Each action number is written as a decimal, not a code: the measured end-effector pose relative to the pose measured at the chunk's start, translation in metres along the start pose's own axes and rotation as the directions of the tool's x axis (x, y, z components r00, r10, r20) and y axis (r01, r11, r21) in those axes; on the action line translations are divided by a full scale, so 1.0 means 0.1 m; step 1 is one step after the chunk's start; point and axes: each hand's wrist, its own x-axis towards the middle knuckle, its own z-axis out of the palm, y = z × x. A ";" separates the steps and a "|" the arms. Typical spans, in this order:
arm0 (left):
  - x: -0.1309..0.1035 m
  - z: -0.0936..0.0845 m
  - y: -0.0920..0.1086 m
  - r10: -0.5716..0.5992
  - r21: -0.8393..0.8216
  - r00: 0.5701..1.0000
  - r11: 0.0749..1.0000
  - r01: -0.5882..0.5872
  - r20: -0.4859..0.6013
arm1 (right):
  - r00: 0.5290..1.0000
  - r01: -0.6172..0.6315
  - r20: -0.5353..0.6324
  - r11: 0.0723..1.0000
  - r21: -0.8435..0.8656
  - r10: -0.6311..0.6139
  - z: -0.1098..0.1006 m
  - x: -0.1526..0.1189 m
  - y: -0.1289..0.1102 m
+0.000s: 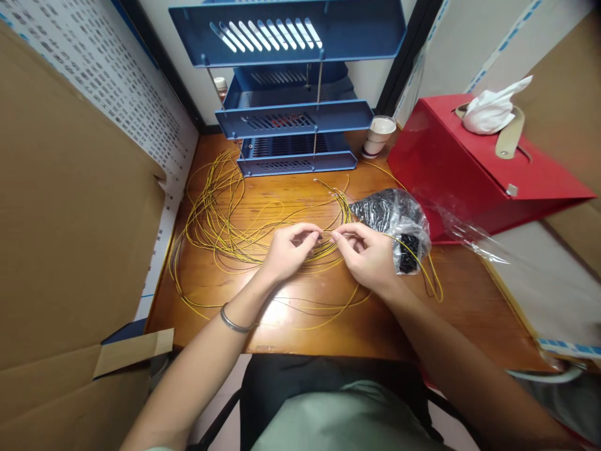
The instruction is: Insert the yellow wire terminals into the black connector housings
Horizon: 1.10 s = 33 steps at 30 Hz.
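Note:
Yellow and brown wires (206, 213) lie in loose loops over the wooden table, bunched most thickly at the left. My left hand (293, 247) is closed in a pinch on a small dark piece, too small to name, at its fingertips. Just to the right, my right hand (364, 250) pinches a thin wire, and the fingertips of both hands nearly meet. From the right hand a yellow and brown wire runs right and hangs in a bend. A clear plastic bag (406, 219) holding black parts rests beyond and right of the right hand.
At the back stands a blue three-tier tray rack (295, 164), with a paper cup (378, 134) beside it. A red box (436, 169) with a tissue on top stands at the right. Cardboard (70, 188) rises at the left.

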 end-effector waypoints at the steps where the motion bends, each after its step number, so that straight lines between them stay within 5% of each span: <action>1: 0.00 0.00 0.01 -0.020 -0.035 1.000 0.999 0.021 0.023 | 1.000 -0.015 0.010 0.999 0.037 0.015 0.01 0.00 0.00; 9: -0.01 0.02 0.04 -0.098 -0.207 0.988 0.971 0.122 0.122 | 0.995 -0.071 0.075 0.989 0.133 0.062 0.02 0.01 0.03; 23: -0.03 0.02 0.01 0.239 0.101 0.971 0.966 -0.237 -0.011 | 0.991 -0.035 0.134 0.994 0.100 0.021 0.02 0.00 0.06; 33: -0.04 0.05 0.08 0.080 -0.082 0.995 0.993 -0.084 -0.055 | 0.990 0.074 0.121 0.997 0.011 -0.075 0.03 -0.01 0.01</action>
